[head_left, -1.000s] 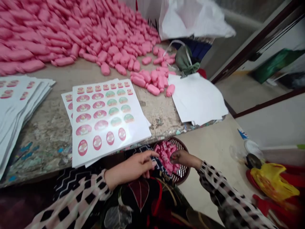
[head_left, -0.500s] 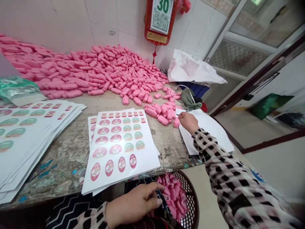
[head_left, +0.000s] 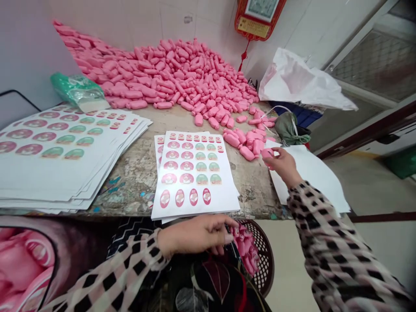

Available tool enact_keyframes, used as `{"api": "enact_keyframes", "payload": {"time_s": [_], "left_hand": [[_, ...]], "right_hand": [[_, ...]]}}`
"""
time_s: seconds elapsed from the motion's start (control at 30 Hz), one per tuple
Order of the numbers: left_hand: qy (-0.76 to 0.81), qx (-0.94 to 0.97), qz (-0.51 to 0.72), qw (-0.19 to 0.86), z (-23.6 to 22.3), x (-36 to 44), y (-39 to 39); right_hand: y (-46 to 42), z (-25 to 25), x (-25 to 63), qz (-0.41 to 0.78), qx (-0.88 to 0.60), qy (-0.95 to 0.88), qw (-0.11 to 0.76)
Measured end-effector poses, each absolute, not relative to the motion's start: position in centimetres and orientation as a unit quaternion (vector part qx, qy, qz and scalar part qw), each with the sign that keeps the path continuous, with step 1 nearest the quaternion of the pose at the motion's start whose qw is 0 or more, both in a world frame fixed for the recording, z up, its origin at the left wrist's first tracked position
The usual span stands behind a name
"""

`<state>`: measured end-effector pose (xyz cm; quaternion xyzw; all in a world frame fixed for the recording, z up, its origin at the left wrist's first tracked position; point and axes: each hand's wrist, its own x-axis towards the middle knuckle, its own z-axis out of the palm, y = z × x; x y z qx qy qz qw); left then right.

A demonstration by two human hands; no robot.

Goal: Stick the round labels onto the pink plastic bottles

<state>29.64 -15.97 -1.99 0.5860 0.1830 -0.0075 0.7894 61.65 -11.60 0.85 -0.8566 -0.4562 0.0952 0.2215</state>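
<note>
The sleeves point(head_left: 328, 242) are checked black, white and dusty pink. Beyond the right hand's grip point(head_left: 271, 157), the bottles point(head_left: 182, 78) are plain pink; left of it, the sticker sheet point(head_left: 195, 173) is white, patterned with pink and green ovals. The basket point(head_left: 264, 255) below is latticed dark brown.

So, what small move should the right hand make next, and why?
I'd probably lift the small pink rounded piece toward the left hand: the right hand's fingertips are on it, and the left looks open beside the round brown perforated basket.
</note>
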Motion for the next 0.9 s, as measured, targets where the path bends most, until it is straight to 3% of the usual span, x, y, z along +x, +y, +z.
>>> {"api": "enact_keyframes", "payload": {"time_s": [0.07, 0.17, 0.27, 0.33, 0.5, 0.6, 0.67, 0.8, 0.9], "left_hand": [[0.206, 0.488, 0.042, 0.847, -1.6, 28.9, -15.4], [0.216, 0.364, 0.074, 0.903, -1.6, 28.4, -15.1], [0.204, 0.316, 0.036, 0.926, -1.9, 28.4, -15.5], [0.201, 0.29, 0.034, 0.935, -2.0, 28.4, -15.9], [0.176, 0.223, 0.135, 0.949, -1.7, 28.1, -16.6], [0.181, 0.223, 0.147, 0.947, -1.8, 27.7, -16.6], [0.206, 0.234, 0.143, 0.939, -2.0, 27.3, -16.6], [0.233, 0.286, 0.046, 0.928, -2.6, 26.8, -16.8], [0.184, 0.303, 0.024, 0.935, -2.8, 26.6, -17.0]], "right_hand": [[-14.3, 2.5, 58.5, 0.24, -0.753, -0.511, 0.339], [-18.4, 4.6, 52.7, 0.433, -0.611, -0.596, 0.29], [-21.1, 5.0, 47.8, 0.476, -0.51, -0.678, 0.232], [-22.0, 4.1, 45.8, 0.5, -0.513, -0.645, 0.266], [-22.5, 0.9, 43.3, 0.464, -0.591, -0.498, 0.432], [-22.5, 0.4, 42.9, 0.45, -0.595, -0.482, 0.46], [-22.5, 0.9, 43.1, 0.415, -0.582, -0.555, 0.425], [-22.7, 2.3, 44.3, 0.316, -0.509, -0.761, 0.25], [-22.8, 2.6, 44.7, 0.284, -0.511, -0.768, 0.262]]}}
